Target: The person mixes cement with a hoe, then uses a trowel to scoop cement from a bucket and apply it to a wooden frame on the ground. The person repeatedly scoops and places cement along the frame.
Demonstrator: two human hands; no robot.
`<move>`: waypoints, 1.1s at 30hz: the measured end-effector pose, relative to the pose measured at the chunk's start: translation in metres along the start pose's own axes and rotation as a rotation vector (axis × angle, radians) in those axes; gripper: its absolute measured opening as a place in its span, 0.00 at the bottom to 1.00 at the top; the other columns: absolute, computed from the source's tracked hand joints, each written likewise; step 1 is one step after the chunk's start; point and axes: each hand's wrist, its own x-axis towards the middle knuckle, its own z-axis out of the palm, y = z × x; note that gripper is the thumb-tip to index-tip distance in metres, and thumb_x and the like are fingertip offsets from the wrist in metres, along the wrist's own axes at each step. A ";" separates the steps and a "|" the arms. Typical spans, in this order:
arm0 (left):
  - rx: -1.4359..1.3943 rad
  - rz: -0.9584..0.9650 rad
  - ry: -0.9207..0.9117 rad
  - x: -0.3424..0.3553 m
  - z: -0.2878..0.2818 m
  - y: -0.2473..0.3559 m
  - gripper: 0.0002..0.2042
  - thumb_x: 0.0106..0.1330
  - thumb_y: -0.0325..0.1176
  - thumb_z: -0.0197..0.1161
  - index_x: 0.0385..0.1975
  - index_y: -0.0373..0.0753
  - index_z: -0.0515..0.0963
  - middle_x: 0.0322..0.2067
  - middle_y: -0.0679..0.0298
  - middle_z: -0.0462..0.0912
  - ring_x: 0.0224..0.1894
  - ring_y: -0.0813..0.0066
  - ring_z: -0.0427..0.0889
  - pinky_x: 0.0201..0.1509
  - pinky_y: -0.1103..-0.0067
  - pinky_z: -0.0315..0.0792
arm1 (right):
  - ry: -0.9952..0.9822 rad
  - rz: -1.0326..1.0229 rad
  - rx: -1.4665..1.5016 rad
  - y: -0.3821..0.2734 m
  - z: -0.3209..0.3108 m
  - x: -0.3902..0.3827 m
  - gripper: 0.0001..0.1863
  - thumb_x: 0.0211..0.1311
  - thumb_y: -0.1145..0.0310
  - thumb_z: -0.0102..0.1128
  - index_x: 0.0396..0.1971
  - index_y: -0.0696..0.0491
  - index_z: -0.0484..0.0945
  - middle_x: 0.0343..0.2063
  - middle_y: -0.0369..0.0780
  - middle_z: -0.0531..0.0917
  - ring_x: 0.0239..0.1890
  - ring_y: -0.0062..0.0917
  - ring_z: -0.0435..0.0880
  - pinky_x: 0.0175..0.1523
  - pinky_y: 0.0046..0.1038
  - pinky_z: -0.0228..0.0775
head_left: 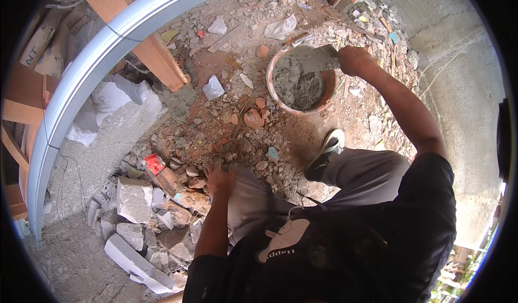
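My right hand (353,60) is closed round the handle end of a trowel, its grey blade (327,56) over the right side of a round tub. Wet grey mortar (298,90) fills much of the tub, and its reddish-brown rim (270,86) shows along the left. The trowel's handle is hidden in my fist. My left hand (220,181) rests against my bent knee, fingers apart and holding nothing, above broken bricks and stones.
Rubble (253,118) covers the ground around the tub. A long metal channel (86,74) curves across the left, with wooden beams (156,60) crossing it. Broken white blocks (135,199) lie at lower left. A concrete wall (458,103) stands on the right.
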 end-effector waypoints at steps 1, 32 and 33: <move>0.001 0.011 0.013 0.000 0.001 0.003 0.29 0.59 0.52 0.58 0.58 0.42 0.69 0.64 0.51 0.59 0.68 0.54 0.55 0.67 0.59 0.56 | 0.036 -0.015 -0.013 0.004 0.011 0.011 0.12 0.55 0.71 0.57 0.39 0.56 0.82 0.40 0.46 0.84 0.45 0.37 0.84 0.46 0.36 0.77; -0.078 -0.015 0.026 -0.001 0.000 -0.011 0.28 0.58 0.51 0.58 0.55 0.41 0.71 0.64 0.53 0.58 0.68 0.53 0.54 0.68 0.56 0.52 | -0.641 0.033 1.350 -0.028 0.140 0.003 0.12 0.55 0.65 0.60 0.31 0.59 0.79 0.17 0.42 0.77 0.15 0.26 0.76 0.21 0.27 0.70; -0.091 -0.014 0.022 -0.001 0.000 -0.010 0.28 0.58 0.51 0.58 0.55 0.41 0.71 0.64 0.53 0.58 0.68 0.53 0.55 0.68 0.56 0.53 | -0.640 0.016 1.411 -0.023 0.143 -0.005 0.12 0.55 0.65 0.60 0.31 0.60 0.79 0.18 0.42 0.78 0.15 0.26 0.76 0.20 0.27 0.70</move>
